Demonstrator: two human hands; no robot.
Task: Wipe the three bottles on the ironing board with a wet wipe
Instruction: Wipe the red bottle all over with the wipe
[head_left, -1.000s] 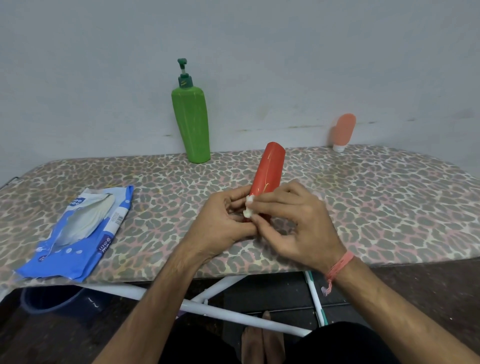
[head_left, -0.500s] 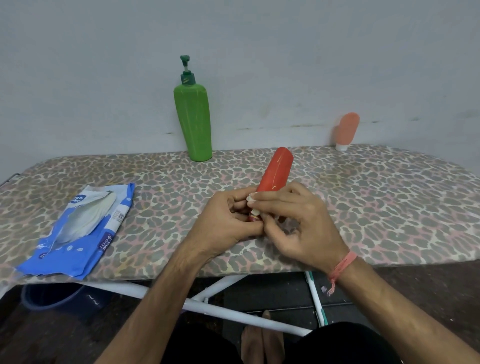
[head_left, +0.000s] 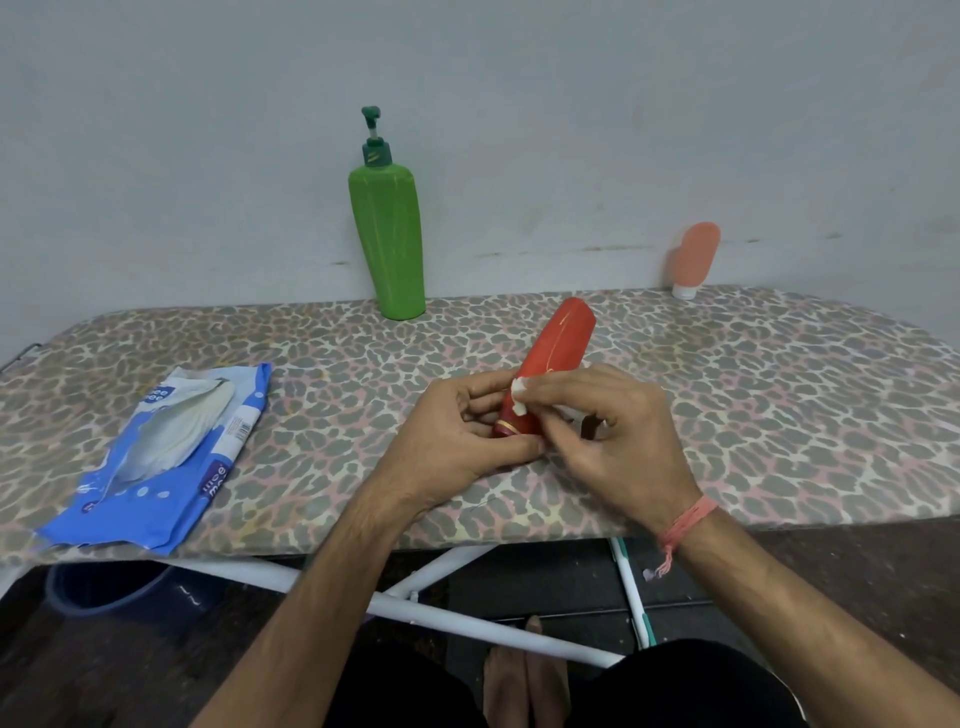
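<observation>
While I watch from the head camera, nearest me the left hand (head_left: 457, 431) is curled round the lower, capped end of the red bottle (head_left: 556, 353), thumb and fingers wrapped about it just above the near edge of the ironing board (head_left: 779, 395). Right beside it, the right hand (head_left: 608, 436) pinches a small wad of wet wipe (head_left: 518, 397) between fingertips and thumb and presses it against the side of the bottle, close above the left hand's hold.

The relation I steer by is the bottle's long axis: it runs away from me and a little to the right, base tilted up and pointing toward the wall. So the unwiped length lies beyond both hands, farther from me than the wipe. I judge the right hand is the one to travel along that axis, since the left is occupied steadying the cap end.

To the left on the board lies the blue wipes packet (head_left: 156, 457), flap open. Farther back, the green pump bottle (head_left: 387, 239) stands upright against the wall, and well to the right the small peach bottle (head_left: 696, 257) stands on its white cap, both apart from the hands.
</observation>
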